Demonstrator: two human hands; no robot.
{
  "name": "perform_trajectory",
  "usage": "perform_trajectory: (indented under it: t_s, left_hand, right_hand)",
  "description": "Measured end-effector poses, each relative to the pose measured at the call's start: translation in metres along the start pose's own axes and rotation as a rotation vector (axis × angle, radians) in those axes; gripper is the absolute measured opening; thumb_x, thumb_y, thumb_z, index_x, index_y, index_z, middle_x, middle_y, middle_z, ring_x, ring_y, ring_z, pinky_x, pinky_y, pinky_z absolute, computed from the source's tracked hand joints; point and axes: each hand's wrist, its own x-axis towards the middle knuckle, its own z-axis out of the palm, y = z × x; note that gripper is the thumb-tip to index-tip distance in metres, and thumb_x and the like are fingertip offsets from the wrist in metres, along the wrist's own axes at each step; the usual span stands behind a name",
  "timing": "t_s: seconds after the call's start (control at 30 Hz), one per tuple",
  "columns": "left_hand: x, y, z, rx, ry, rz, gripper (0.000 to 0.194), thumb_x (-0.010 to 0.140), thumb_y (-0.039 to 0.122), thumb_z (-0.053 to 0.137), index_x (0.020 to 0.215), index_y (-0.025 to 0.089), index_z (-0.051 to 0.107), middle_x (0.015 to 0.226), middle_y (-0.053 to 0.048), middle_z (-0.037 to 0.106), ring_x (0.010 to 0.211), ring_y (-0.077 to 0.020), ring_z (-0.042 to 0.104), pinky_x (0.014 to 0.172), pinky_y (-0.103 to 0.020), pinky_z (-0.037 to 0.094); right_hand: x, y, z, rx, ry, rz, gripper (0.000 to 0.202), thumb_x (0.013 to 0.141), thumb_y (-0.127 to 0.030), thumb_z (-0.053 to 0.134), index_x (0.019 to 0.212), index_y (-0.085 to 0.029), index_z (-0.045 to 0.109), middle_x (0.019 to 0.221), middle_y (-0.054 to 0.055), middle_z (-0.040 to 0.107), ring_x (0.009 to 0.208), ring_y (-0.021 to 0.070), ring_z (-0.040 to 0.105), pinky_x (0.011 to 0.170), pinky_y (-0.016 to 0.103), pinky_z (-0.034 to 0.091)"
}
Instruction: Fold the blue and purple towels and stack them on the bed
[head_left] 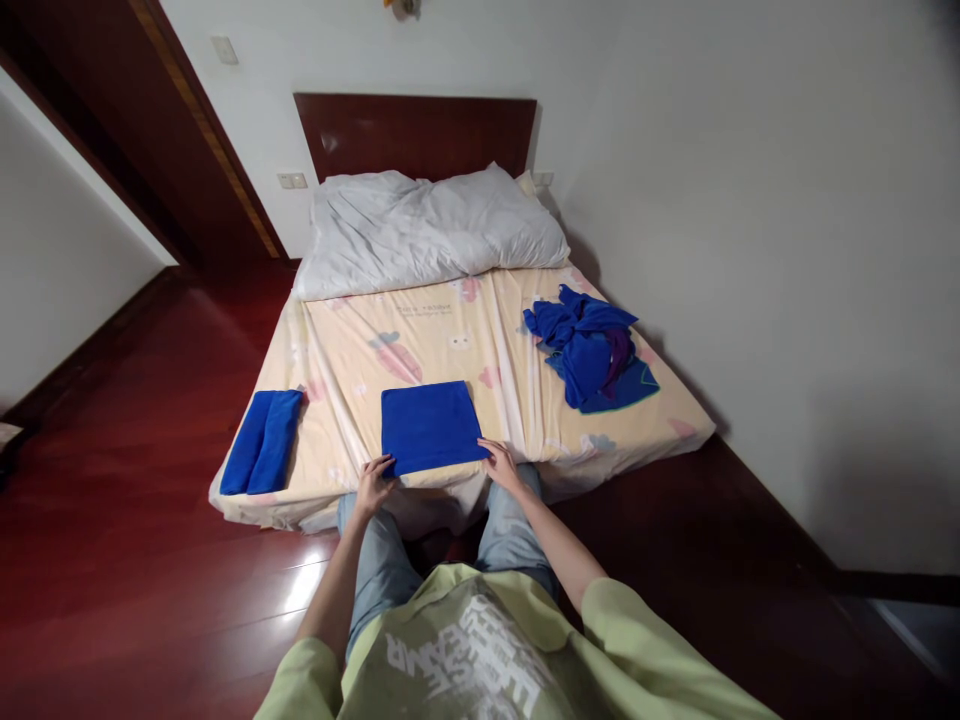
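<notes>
Left hand [373, 485]: fingertips touching the near-left corner of the blue cloth [431, 425]; whether they pinch the fabric, I cannot tell.
Right hand [500, 464]: fingertips at the cloth's near-right corner, fingers partly extended; a firm grip cannot be made out here either.
Blue cloth: lying flat just ahead of both hands and between them (roughly rectangular, its near edge the longer one).
Folded blue bundle [262, 442]: well to the left of the left hand, two thick strips side by side.
Rumpled pile [585, 345]: ahead and to the right of the right hand, blue fabric heaped loosely with a purple piece among it.
Bed [337, 345]: beneath all of these, in a pale sheet with pink carrot prints.
White bedding [435, 225]: far ahead of both hands, bunched before the dark headboard [420, 135].
</notes>
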Motion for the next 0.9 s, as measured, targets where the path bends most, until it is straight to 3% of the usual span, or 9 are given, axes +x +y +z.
perform_trajectory:
  t_s: [0.23,0.43,0.6,0.8,0.9]
  left_hand:
    - [-0.001,-0.009,0.004,0.002,0.042,0.065,0.046,0.08,0.021,0.057,0.124,0.024,0.068,0.138,-0.008,0.062,0.126,-0.0293,0.057,0.107,-0.049,0.046]
    - [0.001,-0.01,0.007,-0.04,0.076,0.009,0.057,0.072,0.008,0.046,0.122,0.022,0.069,0.139,-0.006,0.062,0.123,-0.0274,0.058,0.107,-0.051,0.046]
    - [0.004,-0.008,0.009,-0.12,0.108,-0.049,0.046,0.079,0.013,0.047,0.119,0.021,0.068,0.136,-0.007,0.064,0.122,-0.0277,0.058,0.106,-0.052,0.048]
    - [0.002,-0.002,0.01,-0.196,0.168,-0.131,0.043,0.09,0.027,0.048,0.13,0.021,0.062,0.125,-0.011,0.069,0.114,-0.0278,0.058,0.103,-0.05,0.049]
    - [0.001,0.001,0.009,-0.205,0.184,-0.149,0.042,0.092,0.03,0.047,0.13,0.021,0.062,0.121,-0.012,0.069,0.114,-0.0276,0.058,0.103,-0.049,0.048]
  right_hand:
    - [0.009,0.006,0.001,0.003,0.011,-0.017,0.055,0.074,-0.003,0.05,0.118,-0.025,0.074,0.128,0.006,0.071,0.121,0.0232,0.063,0.11,0.045,0.047]
    - [0.008,0.005,0.0,0.04,0.012,-0.01,0.054,0.075,-0.004,0.048,0.116,-0.026,0.075,0.132,0.004,0.068,0.124,0.0232,0.062,0.111,0.047,0.047]
    - [0.009,0.006,0.001,0.089,0.041,0.019,0.049,0.08,-0.007,0.047,0.115,-0.025,0.074,0.131,0.005,0.069,0.123,0.0218,0.062,0.112,0.045,0.047]
    - [0.008,0.008,0.004,0.164,0.064,0.088,0.041,0.084,-0.016,0.047,0.115,-0.023,0.073,0.124,0.007,0.072,0.117,0.022,0.065,0.11,0.044,0.048]
    - [0.007,0.007,0.006,0.204,0.064,0.146,0.041,0.085,-0.021,0.047,0.119,-0.022,0.071,0.11,0.008,0.076,0.099,0.0208,0.07,0.099,0.04,0.055]
